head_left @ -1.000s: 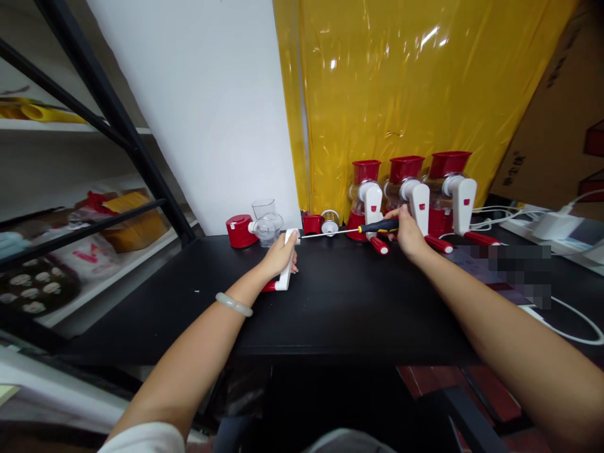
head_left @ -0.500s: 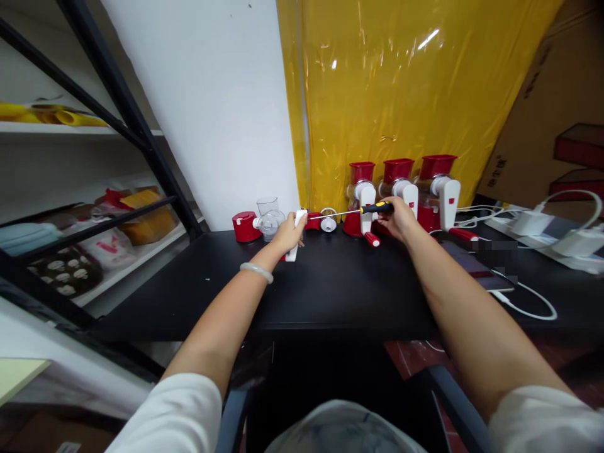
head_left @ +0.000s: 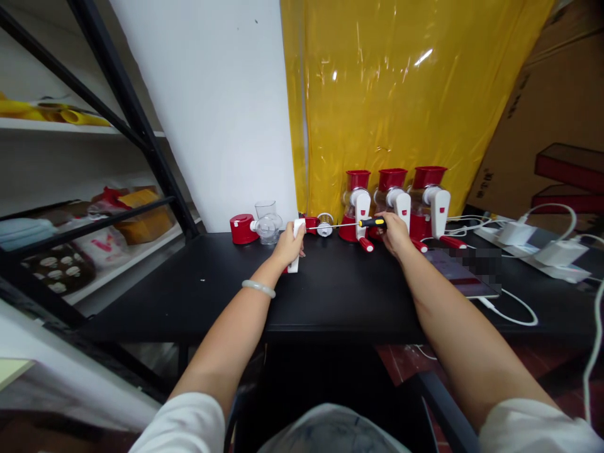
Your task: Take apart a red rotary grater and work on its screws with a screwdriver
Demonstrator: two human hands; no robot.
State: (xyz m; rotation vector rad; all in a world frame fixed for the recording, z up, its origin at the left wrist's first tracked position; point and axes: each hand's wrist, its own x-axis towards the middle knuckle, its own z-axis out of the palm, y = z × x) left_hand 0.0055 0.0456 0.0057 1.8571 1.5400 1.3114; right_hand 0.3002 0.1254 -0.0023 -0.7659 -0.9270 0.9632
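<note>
My left hand (head_left: pixel 289 244) is closed around a white crank handle (head_left: pixel 296 264) with a red part low on it, held above the black table. In my right hand (head_left: pixel 394 231) is a screwdriver (head_left: pixel 372 223) with a black and yellow grip. Its long shaft points left, and the tip reaches the upper end of the crank handle; whether it sits in a screw is too small to tell. Behind my left hand stand a red base (head_left: pixel 243 229) and a clear plastic housing (head_left: pixel 268 225). A grater drum (head_left: pixel 324 225) lies beyond the shaft.
Three red and white rotary graters (head_left: pixel 394 195) stand along the back by the yellow sheeting (head_left: pixel 401 82). A tablet (head_left: pixel 465 270) with a white cable and a power strip (head_left: pixel 533 251) with plugs lie on the right. Shelving (head_left: pixel 141 138) borders the black table (head_left: pixel 226 296) on the left.
The view has shifted slightly. Both hands sit a little lower in the picture, and the screwdriver still meets the crank handle.
</note>
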